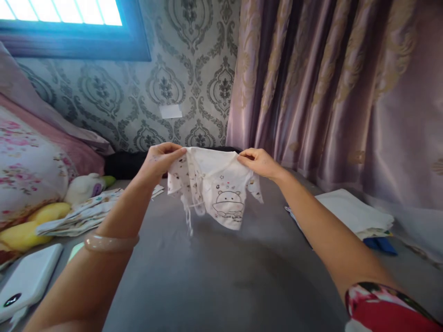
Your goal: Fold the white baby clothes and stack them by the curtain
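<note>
A small white baby shirt [226, 189] hangs stretched between my two hands above the grey bed sheet. It has a wrap front, tie strings dangling on the left, a cartoon animal print on the chest and small prints on the sleeves. My left hand [162, 157] pinches its left shoulder between thumb and fingers. At the other shoulder, the thumb and fingers of my right hand [259, 162] are closed on the cloth. The lower hem hangs free and slightly slanted.
Printed baby clothes [86, 212] lie at the left beside a yellow plush [41, 223] and a white plush toy [83, 188]. A white power bank [29, 279] with a cable is nearer me. Folded white cloths [356, 212] lie on the right, before the curtain [311, 83].
</note>
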The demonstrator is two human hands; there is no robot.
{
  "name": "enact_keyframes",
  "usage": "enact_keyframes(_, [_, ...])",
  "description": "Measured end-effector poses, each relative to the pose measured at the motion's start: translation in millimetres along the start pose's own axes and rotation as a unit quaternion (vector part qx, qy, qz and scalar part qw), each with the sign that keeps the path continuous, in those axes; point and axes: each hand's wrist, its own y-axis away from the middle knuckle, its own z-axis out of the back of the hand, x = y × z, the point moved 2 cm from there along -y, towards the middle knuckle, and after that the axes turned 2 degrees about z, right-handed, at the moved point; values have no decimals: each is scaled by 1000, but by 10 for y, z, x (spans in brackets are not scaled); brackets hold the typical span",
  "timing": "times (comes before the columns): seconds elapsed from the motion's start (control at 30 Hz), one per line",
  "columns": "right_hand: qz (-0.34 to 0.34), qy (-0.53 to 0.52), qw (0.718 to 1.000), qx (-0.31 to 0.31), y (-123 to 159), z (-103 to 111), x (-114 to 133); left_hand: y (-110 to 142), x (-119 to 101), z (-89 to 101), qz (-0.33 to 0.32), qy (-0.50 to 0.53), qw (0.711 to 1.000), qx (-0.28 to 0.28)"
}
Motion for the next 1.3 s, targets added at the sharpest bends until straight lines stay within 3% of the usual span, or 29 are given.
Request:
enact_keyframes(0.17, [44, 149, 982, -109, -84, 2, -20, -70, 20, -226, -17, 13, 999, -40])
enact_keyframes(0.37, [11, 183, 971, -155, -210, 8, -78, -244, 30, -314, -38, 65, 996, -41])
enact_keyframes(0.67, [-20, 175, 973, -151, -288, 42, -146, -314, -31, -392, -9, 37, 999, 24])
enact_keyframes(0.9, [-29, 180, 969, -163, -350, 23, -219, -346, -95, -480, 6, 20, 996, -86])
enact_keyframes(1.2, [-16, 124, 983, -132, -316, -34, -271, -417, -1, -375, 47, 59, 997, -8])
enact_keyframes(1.3, [-24, 102, 983, -152, -317, -53, -324, -378, 42, -379, 48, 71, 996, 13])
